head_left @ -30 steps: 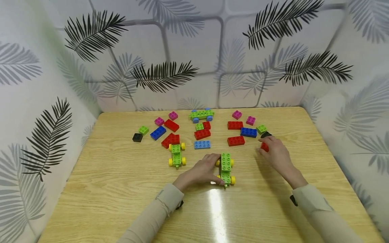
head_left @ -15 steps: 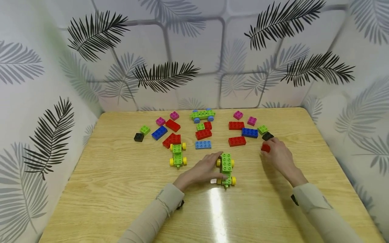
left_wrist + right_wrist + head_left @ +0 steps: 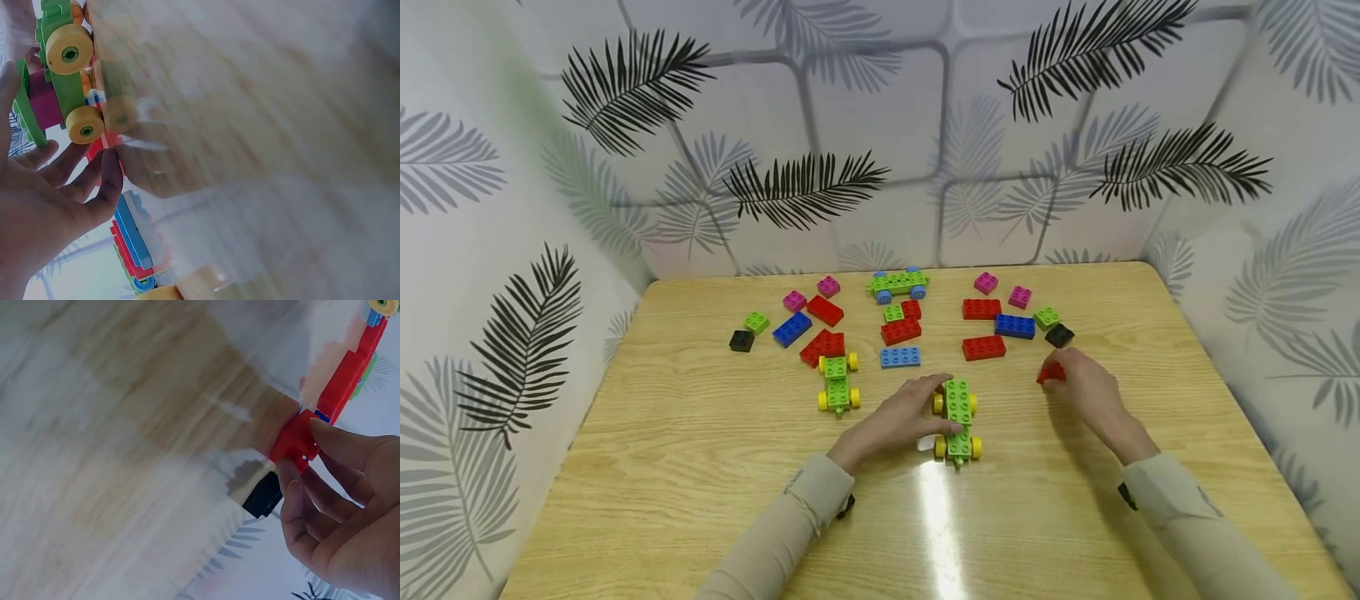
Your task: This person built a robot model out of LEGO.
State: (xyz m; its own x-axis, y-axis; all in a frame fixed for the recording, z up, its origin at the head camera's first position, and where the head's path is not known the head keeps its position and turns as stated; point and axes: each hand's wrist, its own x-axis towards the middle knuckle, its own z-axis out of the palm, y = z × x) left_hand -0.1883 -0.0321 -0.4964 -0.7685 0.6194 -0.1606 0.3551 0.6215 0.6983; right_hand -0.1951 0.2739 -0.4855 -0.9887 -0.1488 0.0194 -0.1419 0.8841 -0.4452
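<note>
My left hand (image 3: 898,425) holds a green vehicle with yellow wheels (image 3: 958,446) by its raised green plate, the thumb at one end and a finger at the other. In the left wrist view, a magenta brick (image 3: 45,100) sits between that plate and the vehicle's base, beside the left hand (image 3: 56,206). My right hand (image 3: 1090,396) pinches a small red brick (image 3: 1051,372) between thumb and fingers. The right wrist view shows that red brick (image 3: 295,437) in the right hand (image 3: 350,506), close to a black brick (image 3: 264,495).
A second green vehicle (image 3: 837,392) stands left of centre, touching or close to red bricks (image 3: 822,346). Behind are a blue-wheeled base (image 3: 898,283), a light blue brick (image 3: 900,357), a dark blue brick (image 3: 1015,326) and several red, magenta, green and black bricks.
The left thumb has shifted from the vehicle's near end up to the raised plate. The right hand has drawn the red brick slightly nearer, away from the black brick.
</note>
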